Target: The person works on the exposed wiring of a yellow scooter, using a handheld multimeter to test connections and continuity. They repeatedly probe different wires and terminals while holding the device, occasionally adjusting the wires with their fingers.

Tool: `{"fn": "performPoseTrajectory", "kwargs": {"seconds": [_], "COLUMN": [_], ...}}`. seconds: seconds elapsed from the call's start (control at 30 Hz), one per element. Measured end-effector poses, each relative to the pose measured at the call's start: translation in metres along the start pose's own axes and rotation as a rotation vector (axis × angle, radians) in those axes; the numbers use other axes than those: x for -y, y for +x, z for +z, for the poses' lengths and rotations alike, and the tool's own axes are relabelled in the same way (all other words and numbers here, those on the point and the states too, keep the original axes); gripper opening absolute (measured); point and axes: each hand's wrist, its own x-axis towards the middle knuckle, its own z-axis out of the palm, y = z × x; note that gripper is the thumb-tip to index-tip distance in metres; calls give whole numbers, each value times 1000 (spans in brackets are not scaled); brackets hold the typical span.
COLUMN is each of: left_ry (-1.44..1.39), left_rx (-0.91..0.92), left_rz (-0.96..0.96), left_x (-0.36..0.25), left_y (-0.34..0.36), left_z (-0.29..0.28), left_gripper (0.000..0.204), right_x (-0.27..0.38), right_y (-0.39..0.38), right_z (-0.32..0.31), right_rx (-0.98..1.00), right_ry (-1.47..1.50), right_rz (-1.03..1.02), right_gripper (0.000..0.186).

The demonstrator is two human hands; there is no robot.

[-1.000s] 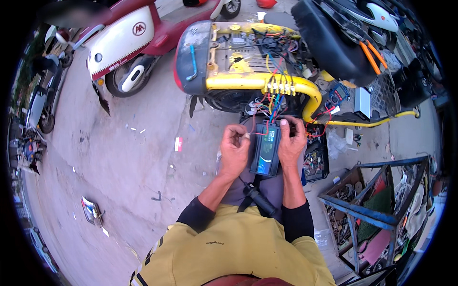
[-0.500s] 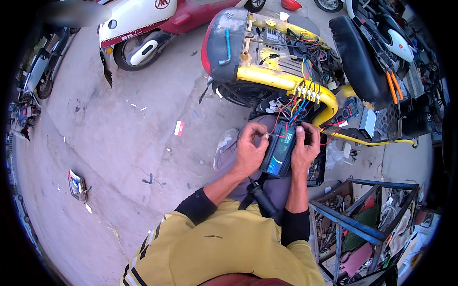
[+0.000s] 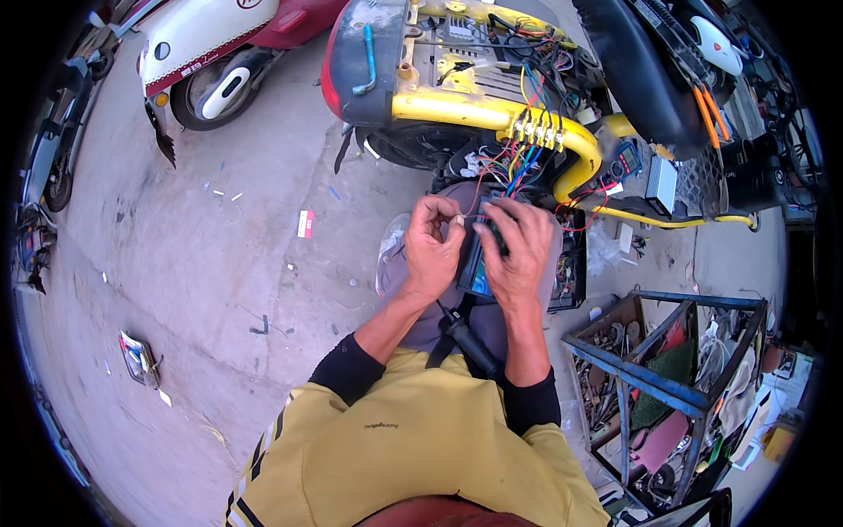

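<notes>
My left hand (image 3: 432,246) pinches a thin wire near the left edge of a dark box with a blue-green label (image 3: 477,277) on my lap. My right hand (image 3: 518,250) lies over that box with fingers bent and apart, its fingertips close to my left thumb. Coloured wires (image 3: 520,169) run from the box up to a terminal row (image 3: 536,132) on the yellow tube frame (image 3: 435,107) of a partly stripped scooter. A blue wrench (image 3: 366,61) lies on its rear cover.
A red-and-white scooter (image 3: 189,53) stands upper left. At right are orange-handled pliers (image 3: 705,112), a meter (image 3: 627,158), a silver box (image 3: 662,184) and a metal crate (image 3: 645,386) of parts. A small tray (image 3: 139,358) lies on the pavement at left.
My right hand has moved left from the box's right edge onto its top, covering much of it. My left hand still pinches near the box. The view has shifted slightly.
</notes>
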Motion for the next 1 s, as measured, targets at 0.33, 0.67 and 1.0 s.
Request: {"fn": "performPoseTrajectory", "kwargs": {"seconds": [0.33,0.67,1.0], "left_ry": [-7,-26,-17], "left_rx": [-5,19,79], "left_rz": [-20,-22,-94], "left_x": [-9,-6,-12], "left_y": [-4,-5,-3], "left_z": [-1,-4,-10], "left_gripper": [23,19,20], "right_x": [2,3,3], "right_y": [2,4,1], "right_z": [8,0,6], "right_rx": [86,148,106], "right_ry": [-24,-18,22], "right_rz": [4,6,58], "right_gripper": [26,19,11]}}
